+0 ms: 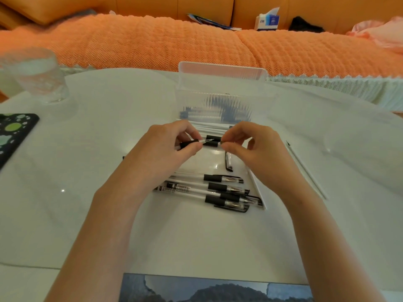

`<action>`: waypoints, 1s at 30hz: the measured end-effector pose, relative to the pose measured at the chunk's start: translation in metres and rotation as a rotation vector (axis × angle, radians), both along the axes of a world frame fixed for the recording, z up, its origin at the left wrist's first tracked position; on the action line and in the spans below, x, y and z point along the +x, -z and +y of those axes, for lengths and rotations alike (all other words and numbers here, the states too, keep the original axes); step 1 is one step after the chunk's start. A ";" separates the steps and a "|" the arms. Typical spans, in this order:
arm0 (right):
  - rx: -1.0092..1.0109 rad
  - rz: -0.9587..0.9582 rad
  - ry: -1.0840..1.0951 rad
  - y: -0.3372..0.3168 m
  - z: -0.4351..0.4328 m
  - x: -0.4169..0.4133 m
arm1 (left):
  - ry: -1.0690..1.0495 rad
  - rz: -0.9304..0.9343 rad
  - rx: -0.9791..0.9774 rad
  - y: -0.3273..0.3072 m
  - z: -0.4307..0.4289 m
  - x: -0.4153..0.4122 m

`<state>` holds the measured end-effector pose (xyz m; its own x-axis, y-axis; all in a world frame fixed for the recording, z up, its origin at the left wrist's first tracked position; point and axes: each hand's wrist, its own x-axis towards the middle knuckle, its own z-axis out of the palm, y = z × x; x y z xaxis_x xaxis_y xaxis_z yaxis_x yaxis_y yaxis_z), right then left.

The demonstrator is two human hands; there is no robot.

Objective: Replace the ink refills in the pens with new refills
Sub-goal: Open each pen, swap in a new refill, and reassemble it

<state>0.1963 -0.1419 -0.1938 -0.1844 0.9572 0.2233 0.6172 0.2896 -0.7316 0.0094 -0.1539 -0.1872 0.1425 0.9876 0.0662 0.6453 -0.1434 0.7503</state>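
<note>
While both hands meet over the white table (109, 149), the left hand (172, 147) grips a pen (189, 145) by its black sleeve, and the thin refill tip (207, 141) pokes out to the right. The right hand (250, 149) pinches a small cone (221, 143) between thumb and forefinger, right at that tip. Whether the two touch, I can't tell. Just behind the hands stands a clear box (218, 83), with white refills (213, 127) lying at its foot. Between the wrists lies a heap of pens (218, 190), tips pointing right, and a loose cap (228, 161) sits just above them. Off to the right, one long refill (305, 168) lies alone. Far left, a glass (39, 75) stands near the table's edge.
</note>
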 end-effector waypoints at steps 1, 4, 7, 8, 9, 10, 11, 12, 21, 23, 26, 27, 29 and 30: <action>0.007 0.027 0.009 -0.001 -0.001 0.001 | 0.005 0.001 -0.003 0.000 0.000 0.000; 0.005 0.058 0.018 -0.003 -0.002 0.001 | 0.019 0.002 -0.001 0.000 -0.001 0.001; -0.003 0.073 -0.011 -0.002 -0.002 -0.002 | 0.029 0.006 0.013 -0.001 -0.001 0.003; -0.009 0.078 -0.024 -0.002 -0.003 -0.004 | 0.030 0.009 0.018 -0.001 -0.001 0.003; -0.016 0.079 -0.037 -0.002 -0.003 -0.004 | 0.031 0.013 0.022 -0.001 -0.001 0.003; -0.020 0.072 -0.049 -0.002 -0.003 -0.005 | 0.034 0.018 0.024 -0.001 -0.002 0.004; -0.023 0.063 -0.059 -0.002 -0.003 -0.005 | 0.037 0.026 0.027 -0.001 -0.001 0.005; -0.024 0.058 -0.065 -0.002 -0.003 -0.006 | 0.039 0.033 0.029 -0.001 -0.001 0.005; -0.080 0.046 -0.091 0.001 -0.002 -0.008 | 0.046 0.054 0.058 -0.005 -0.001 0.012; -0.093 0.017 -0.098 0.002 -0.003 -0.009 | 0.041 0.059 0.068 -0.005 -0.001 0.011; -0.091 0.083 -0.099 0.000 -0.003 -0.007 | 0.039 0.049 0.060 -0.005 -0.002 0.012; -0.087 0.103 -0.099 -0.002 -0.003 -0.005 | 0.038 0.043 0.059 -0.005 -0.002 0.012; -0.076 0.100 -0.107 -0.001 -0.003 -0.003 | 0.035 0.035 0.065 -0.004 -0.002 0.012; -0.073 0.083 -0.107 0.000 -0.003 -0.003 | 0.035 0.034 0.068 -0.005 -0.002 0.012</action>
<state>0.1933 -0.1449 -0.1936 -0.2703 0.9472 0.1727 0.5222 0.2949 -0.8002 0.0211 -0.1557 -0.1827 0.1800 0.9754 0.1274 0.6643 -0.2161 0.7155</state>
